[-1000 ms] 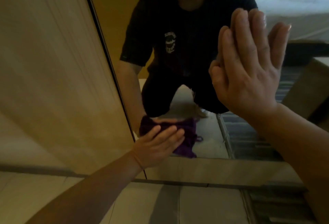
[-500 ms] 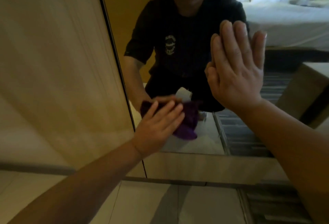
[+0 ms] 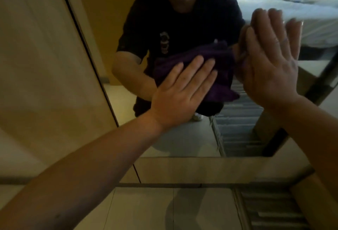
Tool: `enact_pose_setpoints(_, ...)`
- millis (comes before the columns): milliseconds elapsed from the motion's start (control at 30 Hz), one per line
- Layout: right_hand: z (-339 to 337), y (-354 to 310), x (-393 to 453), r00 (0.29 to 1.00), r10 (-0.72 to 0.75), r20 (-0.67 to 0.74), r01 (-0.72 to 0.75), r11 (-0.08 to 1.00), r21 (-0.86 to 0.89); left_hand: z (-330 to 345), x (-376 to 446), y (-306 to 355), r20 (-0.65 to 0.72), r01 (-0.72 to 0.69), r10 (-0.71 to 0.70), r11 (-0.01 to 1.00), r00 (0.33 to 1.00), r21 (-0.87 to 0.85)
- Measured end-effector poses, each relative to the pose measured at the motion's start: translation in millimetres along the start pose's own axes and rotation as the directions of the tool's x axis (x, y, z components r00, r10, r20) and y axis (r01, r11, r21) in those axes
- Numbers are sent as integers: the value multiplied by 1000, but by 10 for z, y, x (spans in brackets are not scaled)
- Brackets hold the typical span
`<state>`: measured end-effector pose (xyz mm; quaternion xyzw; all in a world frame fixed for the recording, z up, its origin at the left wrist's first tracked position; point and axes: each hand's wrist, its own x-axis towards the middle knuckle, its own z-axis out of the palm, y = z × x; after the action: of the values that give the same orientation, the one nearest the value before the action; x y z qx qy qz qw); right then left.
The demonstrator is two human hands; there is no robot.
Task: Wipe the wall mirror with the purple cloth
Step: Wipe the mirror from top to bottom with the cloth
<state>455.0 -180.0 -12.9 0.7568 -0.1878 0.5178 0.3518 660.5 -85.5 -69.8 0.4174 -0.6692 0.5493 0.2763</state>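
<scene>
The wall mirror (image 3: 182,138) fills the middle and right of the view, its dark left edge running diagonally. My left hand (image 3: 181,92) presses the bunched purple cloth (image 3: 219,68) flat against the glass, fingers spread over it. My right hand (image 3: 270,61) lies flat on the mirror just right of the cloth, fingers up and apart, holding nothing. The glass reflects a person in a dark shirt with a headset, and both hands.
A beige wood wall panel (image 3: 45,65) borders the mirror on the left. A wooden baseboard (image 3: 201,169) runs below the glass, with pale floor tiles (image 3: 146,211) and a striped rug (image 3: 270,211) beneath. A bed and a wooden cabinet show in reflection.
My left hand has slid the cloth up and to the right across the mirror, from near the lower left corner to beside my right hand. The right hand has stayed flat on the glass.
</scene>
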Motion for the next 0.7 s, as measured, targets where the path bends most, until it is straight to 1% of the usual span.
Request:
enact_pose_setpoints(67, 77, 53, -41, 999, -25, -46, 23, 999, -35, 74, -372, 196, 40, -63, 64, 997, 997, -34)
enact_pose_setpoints(133, 150, 70, -44, 996, -9, -90, 4, 998, -56, 130, -814, 420, 129, -142, 151, 987, 980, -71)
enact_pose_setpoints(233, 205, 69, -41, 990, -17, -137, 9, 998, -64, 199, -1514, 758, 318, -250, 273, 962, 908, -112)
enact_pose_setpoints(300, 208, 80, -36, 986, -32, -165, 19, 997, -81, 232, -1872, 936, 417, -284, 312, 950, 854, -128)
enact_pose_setpoints(367, 194, 73, -23, 985, -27, -170, 16, 997, -69, 248, -2137, 1082, 478, -295, 346, 938, 807, -182)
enact_pose_setpoints(433, 170, 58, -4, 987, -9, -163, -2, 998, -67, 200, -2228, 1143, 544, -287, 364, 931, 756, -224)
enact_pose_setpoints(500, 125, 42, 2, 994, 12, -111, -19, 998, -61, 124, -2176, 1143, 582, -260, 386, 921, 716, -291)
enact_pose_setpoints(533, 91, 30, 7, 997, 21, -77, -24, 999, -43, 75, -2082, 1127, 587, -228, 390, 915, 709, -332)
enact_pose_setpoints(567, 46, 20, 13, 999, 30, -42, -31, 999, -26, 34, -1959, 1113, 581, -171, 377, 910, 722, -378)
enact_pose_setpoints(600, 0, 7, 15, 999, 42, -3, -42, 999, -7, -20, -1784, 1098, 558, -89, 337, 902, 758, -423)
enact_pose_setpoints(633, -49, -3, 15, 998, 54, 40, -55, 998, 17, -61, -1590, 1077, 527, 8, 258, 893, 810, -450)
enact_pose_setpoints(700, -148, 1, 9, 992, 68, 102, -76, 994, 76, -141, -1135, 970, 451, 173, 58, 874, 891, -454)
